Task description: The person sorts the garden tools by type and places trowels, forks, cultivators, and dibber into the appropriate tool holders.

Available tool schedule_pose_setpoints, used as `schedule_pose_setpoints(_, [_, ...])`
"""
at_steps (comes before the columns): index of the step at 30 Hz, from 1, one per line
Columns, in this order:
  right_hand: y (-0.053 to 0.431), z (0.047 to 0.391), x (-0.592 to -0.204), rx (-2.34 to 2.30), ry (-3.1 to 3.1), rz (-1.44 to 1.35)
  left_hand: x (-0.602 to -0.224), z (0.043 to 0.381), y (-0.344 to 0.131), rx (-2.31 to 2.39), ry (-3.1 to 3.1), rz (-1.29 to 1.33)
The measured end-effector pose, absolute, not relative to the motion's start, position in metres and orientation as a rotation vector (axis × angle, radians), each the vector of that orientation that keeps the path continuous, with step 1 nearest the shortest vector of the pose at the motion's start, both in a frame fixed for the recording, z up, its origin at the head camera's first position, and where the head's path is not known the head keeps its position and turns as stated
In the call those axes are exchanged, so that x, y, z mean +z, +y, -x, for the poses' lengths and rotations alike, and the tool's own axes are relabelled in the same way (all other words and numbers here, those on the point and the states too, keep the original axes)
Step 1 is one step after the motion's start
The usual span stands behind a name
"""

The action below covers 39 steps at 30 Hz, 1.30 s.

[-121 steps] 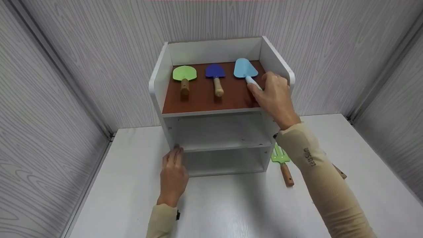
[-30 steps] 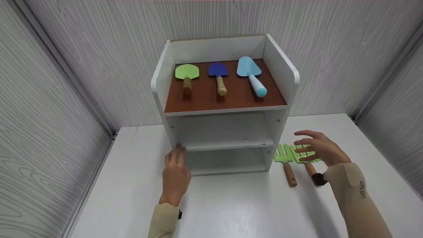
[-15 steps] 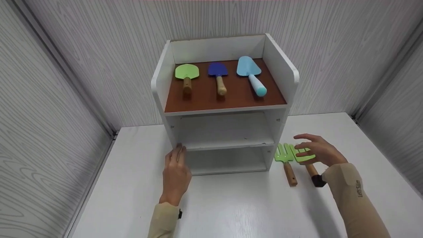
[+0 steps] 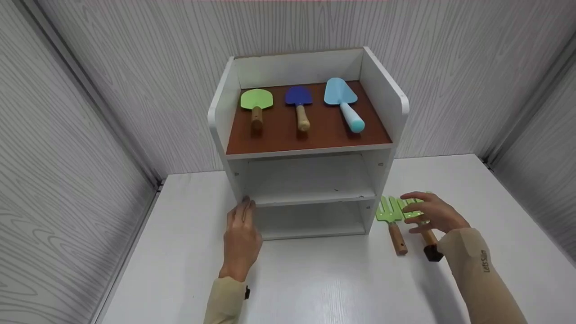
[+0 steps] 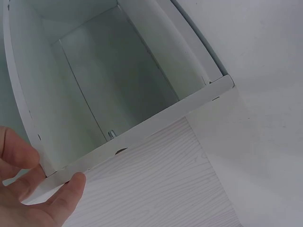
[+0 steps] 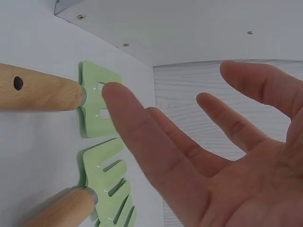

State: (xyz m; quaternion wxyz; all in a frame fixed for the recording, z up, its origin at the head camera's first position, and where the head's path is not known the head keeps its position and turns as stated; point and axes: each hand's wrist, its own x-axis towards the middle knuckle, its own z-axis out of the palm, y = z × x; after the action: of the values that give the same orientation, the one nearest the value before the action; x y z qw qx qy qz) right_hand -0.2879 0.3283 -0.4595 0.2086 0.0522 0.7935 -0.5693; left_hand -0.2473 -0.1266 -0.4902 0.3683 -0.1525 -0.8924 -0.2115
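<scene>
My left hand (image 4: 242,243) grips the front edge of the white shelf unit's (image 4: 309,153) left side; in the left wrist view, thumb and fingers sit on opposite sides of the panel. My right hand (image 4: 434,213) hovers with spread, slightly bent fingers over green garden forks, holding nothing. One green garden fork (image 4: 397,238) with a wooden handle lies beside the unit. Another green fork (image 6: 106,179), with more tines, lies next to it, partly hidden by my hand in the head view. On the brown top lie a green trowel (image 4: 257,99), a blue trowel (image 4: 298,96) and a light blue trowel (image 4: 340,92).
Two white compartments, an upper (image 4: 310,177) and a lower (image 4: 310,220), open to the front below the brown top. Raised side panels (image 4: 385,85) flank the trowels. The unit stands on a white table (image 4: 315,279), with grey wood-grain walls (image 4: 90,90) around.
Four seconds ago my right hand held the light blue trowel's handle on the top; since then it let go and moved down right, over the forks. My left hand stays on the unit.
</scene>
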Motion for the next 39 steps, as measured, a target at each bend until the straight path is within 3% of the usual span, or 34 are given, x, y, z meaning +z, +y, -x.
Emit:
schedule_pose_setpoints(26, [0.326, 0.283, -0.480, -1.538, 2.172, -0.178, -0.491, 0.248, -0.125, -0.582, -2.265, 0.416])
schedule_pose_setpoints(39, [0.314, 0.287, -0.499, -1.446, 2.209, -0.326, -0.491, 0.247, -0.127, -0.587, -2.285, 0.409])
